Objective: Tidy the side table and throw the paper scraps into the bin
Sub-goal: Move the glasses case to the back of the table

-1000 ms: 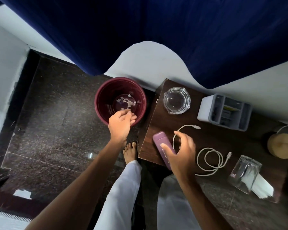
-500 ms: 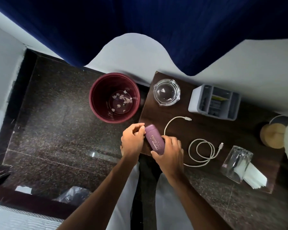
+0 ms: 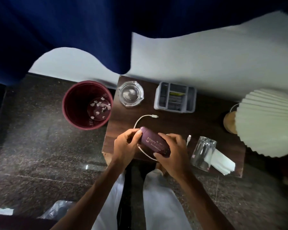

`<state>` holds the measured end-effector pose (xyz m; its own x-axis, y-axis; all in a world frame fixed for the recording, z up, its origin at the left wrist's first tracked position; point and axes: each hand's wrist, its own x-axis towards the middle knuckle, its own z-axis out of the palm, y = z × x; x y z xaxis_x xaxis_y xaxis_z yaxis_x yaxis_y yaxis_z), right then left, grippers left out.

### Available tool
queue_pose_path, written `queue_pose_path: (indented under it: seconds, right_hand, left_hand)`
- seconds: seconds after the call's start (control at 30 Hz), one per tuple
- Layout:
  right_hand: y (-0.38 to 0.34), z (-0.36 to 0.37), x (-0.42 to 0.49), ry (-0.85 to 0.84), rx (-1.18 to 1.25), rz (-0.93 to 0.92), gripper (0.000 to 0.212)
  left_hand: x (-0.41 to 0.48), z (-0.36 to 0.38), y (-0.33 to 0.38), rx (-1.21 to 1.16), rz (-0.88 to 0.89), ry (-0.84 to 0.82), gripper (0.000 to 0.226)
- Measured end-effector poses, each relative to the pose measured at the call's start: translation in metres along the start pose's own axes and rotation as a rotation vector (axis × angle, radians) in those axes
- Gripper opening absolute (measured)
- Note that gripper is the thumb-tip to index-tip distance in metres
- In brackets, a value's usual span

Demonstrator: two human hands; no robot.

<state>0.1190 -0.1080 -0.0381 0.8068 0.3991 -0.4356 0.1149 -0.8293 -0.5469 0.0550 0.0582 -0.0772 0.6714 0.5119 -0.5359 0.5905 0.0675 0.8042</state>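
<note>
Both hands grip a purple case (image 3: 155, 144) over the counter (image 3: 173, 123): left hand (image 3: 125, 146) at one end, right hand (image 3: 172, 153) at the other. Paper scraps (image 3: 99, 107) lie inside the maroon bin (image 3: 73, 107).

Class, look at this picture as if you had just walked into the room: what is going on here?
A person stands at a dark wooden side table, holding a purple case in both hands: the left hand at its far end, the right hand around its near end. A white cable lies under it. Paper scraps already lie in the maroon bin on the floor. A glass ashtray, grey organiser, tumbler and napkins remain on the table.
</note>
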Motion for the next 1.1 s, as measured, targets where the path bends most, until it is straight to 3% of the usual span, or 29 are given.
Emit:
queue_pose_path:
  seconds: [0.23,0.37,0.47,0.7,0.9,1.03,1.1]
  right_hand:
    - [0.044,-0.053,-0.013,0.373,0.300,0.174,0.071]
    - [0.064,-0.065,-0.008,0.508,0.623,0.360,0.076]
    - [0.081,-0.071,-0.001,0.559,0.792,0.474,0.062]
    - [0.108,-0.082,0.021,0.564,0.709,0.392,0.036]
    - [0.119,-0.082,0.032,0.496,0.586,0.363,0.039]
    - [0.126,-0.084,0.039,0.468,0.536,0.398,0.034]
    - [0.131,-0.086,0.041,0.445,0.514,0.422,0.033]
  left_hand:
    - [-0.018,0.078,0.061,-0.068,0.154,0.090,0.016]
    - [-0.026,0.123,0.089,-0.120,0.173,0.129,0.014]
    - [-0.028,0.148,0.101,-0.156,0.131,0.151,0.019]
    - [-0.020,0.174,0.102,-0.099,0.131,0.183,0.016]
    - [-0.018,0.193,0.095,-0.036,0.150,0.208,0.011]
    - [-0.017,0.205,0.091,0.023,0.186,0.139,0.007]
    - [-0.017,0.210,0.090,0.038,0.198,0.082,0.015]
